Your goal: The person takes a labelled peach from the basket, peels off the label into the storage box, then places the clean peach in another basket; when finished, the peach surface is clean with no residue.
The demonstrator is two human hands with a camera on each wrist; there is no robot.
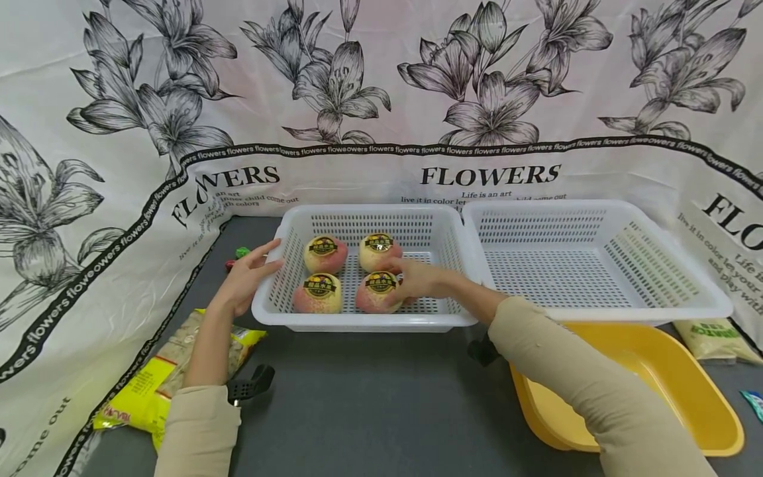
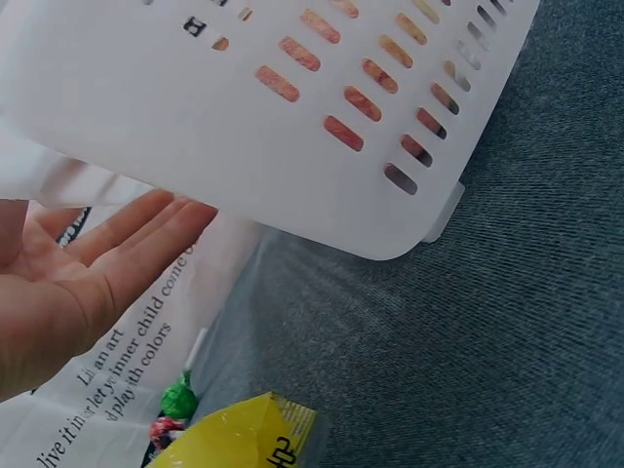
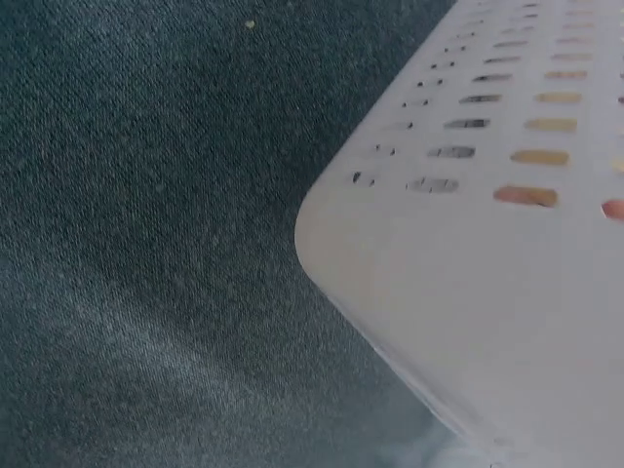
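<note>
A white slotted basket [image 1: 357,324] holds several peaches with round dark labels. My left hand [image 1: 265,258] lies with straight fingers against the basket's left wall, by the rim. In the left wrist view that hand [image 2: 146,244] shows an open palm just beside the basket wall [image 2: 244,127]. My right hand [image 1: 396,281] reaches into the basket from the right and grips the front right peach [image 1: 374,295]. The other peaches sit at the back left [image 1: 325,255], back right [image 1: 379,248] and front left [image 1: 318,295]. The right wrist view shows only a basket corner [image 3: 487,292], not the hand.
A second white basket [image 1: 596,204] stands touching the first on its right. A yellow basin [image 1: 685,391] sits at the front right, with a packet [image 1: 718,338] behind it. A yellow snack bag [image 1: 149,384] and a green lollipop [image 1: 242,252] lie left. A flower-printed sheet surrounds the grey table.
</note>
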